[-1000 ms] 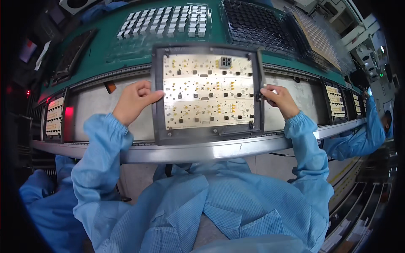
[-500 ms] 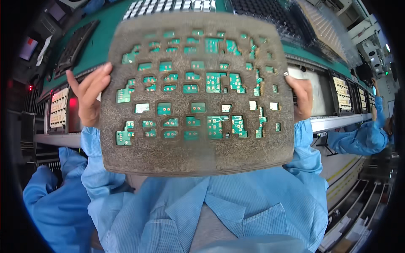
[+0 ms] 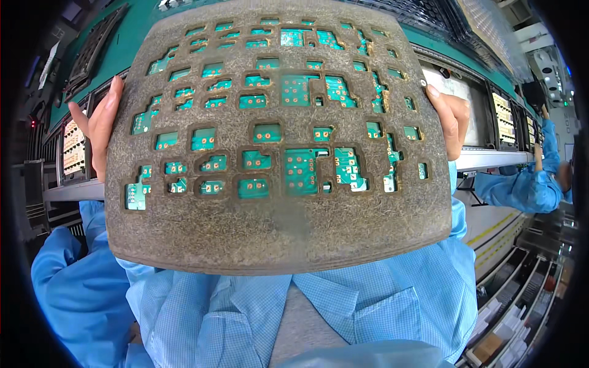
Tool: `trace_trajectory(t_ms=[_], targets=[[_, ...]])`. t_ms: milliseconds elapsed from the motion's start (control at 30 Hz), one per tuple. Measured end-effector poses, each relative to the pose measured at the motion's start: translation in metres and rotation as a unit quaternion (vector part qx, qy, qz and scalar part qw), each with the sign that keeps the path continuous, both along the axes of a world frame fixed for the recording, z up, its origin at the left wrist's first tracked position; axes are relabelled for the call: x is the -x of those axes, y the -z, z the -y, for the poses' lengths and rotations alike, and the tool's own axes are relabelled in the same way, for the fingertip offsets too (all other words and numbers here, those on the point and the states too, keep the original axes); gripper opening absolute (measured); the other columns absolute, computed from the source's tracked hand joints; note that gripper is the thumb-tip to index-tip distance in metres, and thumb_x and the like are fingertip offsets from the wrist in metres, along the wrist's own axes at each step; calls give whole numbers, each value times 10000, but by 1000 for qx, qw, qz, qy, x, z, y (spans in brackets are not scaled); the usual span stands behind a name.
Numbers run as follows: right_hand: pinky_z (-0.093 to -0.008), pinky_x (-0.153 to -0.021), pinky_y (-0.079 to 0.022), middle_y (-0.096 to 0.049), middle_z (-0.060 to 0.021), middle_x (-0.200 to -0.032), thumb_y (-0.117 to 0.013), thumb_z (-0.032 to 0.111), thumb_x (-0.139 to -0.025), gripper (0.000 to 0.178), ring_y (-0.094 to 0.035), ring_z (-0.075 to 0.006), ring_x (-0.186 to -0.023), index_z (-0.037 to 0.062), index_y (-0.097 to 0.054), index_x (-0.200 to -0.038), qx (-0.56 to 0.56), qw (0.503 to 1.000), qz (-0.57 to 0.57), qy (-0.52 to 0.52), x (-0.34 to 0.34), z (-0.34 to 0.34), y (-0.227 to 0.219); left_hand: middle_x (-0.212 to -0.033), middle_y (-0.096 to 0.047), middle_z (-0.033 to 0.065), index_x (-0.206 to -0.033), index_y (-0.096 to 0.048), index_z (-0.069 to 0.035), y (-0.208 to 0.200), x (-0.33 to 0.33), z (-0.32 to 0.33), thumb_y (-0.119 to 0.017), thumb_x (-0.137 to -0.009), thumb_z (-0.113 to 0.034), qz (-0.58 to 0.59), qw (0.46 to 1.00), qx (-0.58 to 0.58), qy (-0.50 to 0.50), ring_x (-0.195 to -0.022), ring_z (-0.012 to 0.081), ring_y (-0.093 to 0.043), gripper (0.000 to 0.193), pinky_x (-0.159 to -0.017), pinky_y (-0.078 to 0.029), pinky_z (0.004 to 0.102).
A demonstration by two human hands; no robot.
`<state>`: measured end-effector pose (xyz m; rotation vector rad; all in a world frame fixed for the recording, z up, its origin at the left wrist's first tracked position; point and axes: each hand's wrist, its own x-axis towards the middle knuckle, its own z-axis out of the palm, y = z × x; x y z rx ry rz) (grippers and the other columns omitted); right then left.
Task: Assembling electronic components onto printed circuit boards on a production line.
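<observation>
- We take the conveyor line [image 3: 481,160] as our landmark.
- We find the grey-brown pallet [image 3: 300,116] held up in front of the conveyor line's middle stretch, hiding most of it; its slotted face is turned toward us.
- Through the cut-outs we see green circuit boards [image 3: 300,173] with rows of solder points.
- Left hand [image 3: 98,126], over the conveyor line's left part: gripping the pallet's left edge, one finger laid along that edge, another sticking out apart from it. Whatever lies behind the pallet we cannot tell.
- Right hand [image 3: 451,119], over the conveyor line's right part: clamped on the pallet's right edge, thumb at the edge, other fingers bent close together; their tips are hidden from us.
- At the conveyor line's left end we note a pale board panel [image 3: 73,147]; toward its right end, a second pale panel [image 3: 504,116] in a dark frame.
- Beyond the conveyor line lies a green mat [image 3: 132,40]; on it, to the left, a dark frame-like tray [image 3: 95,49], and to the right, clear plastic trays [image 3: 500,43].
- On the near side of the conveyor line we have two co-workers in blue, one at left [image 3: 76,300], one at right [image 3: 521,187].
- Nearer to us than the conveyor line, lower right: a slotted rack [image 3: 509,300] holding pale pieces.
</observation>
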<state>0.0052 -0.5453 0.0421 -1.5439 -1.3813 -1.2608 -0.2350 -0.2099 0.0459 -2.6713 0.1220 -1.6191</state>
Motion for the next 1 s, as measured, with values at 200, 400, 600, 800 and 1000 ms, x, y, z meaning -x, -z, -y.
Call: trace_trajectory(t_ms=[200,400,600,800,1000], targets=[[-262,-600,-459,-589,-56,-775,-740,93,-587,435,-559,-169,-664,45,-660,-1012,51,993,-56,-88,-36,19,25,-1194,-546,163,-1298,-346,-2,25,-19,37,-514,-887,-255,-64,997,49,-4,-1143,233,-513,511,-1122,-157,482],[-247,-620,-431,-601,-51,-714,-759,166,-669,285,-553,-138,-661,1,-650,-874,167,929,-322,-72,-37,23,0,-1035,-616,90,-1188,-468,58,-10,-25,24,-658,-760,15,-134,902,405,61,-919,135,-575,470,-831,-451,265],[-208,-516,-352,-528,11,-611,-653,234,-769,224,-470,-60,-578,17,-608,-729,311,736,-578,-166,-76,3,18,-951,-631,43,-1205,-468,65,8,-42,14,-622,-810,-31,-352,756,550,41,-834,67,-563,435,-740,-438,191],[-194,-472,-323,-536,16,-602,-678,398,-805,362,-422,-37,-516,37,-655,-815,356,556,-731,-169,-95,-7,45,-935,-654,60,-1198,-489,61,25,-49,8,-615,-845,-78,-434,650,621,60,-849,70,-586,400,-776,-462,207],[-194,-472,-326,-530,15,-598,-697,390,-792,358,-421,-40,-513,39,-649,-836,345,523,-764,-152,-90,-6,34,-963,-658,80,-1202,-480,60,18,-50,11,-600,-855,-54,-406,597,687,75,-869,84,-598,385,-813,-469,218]])
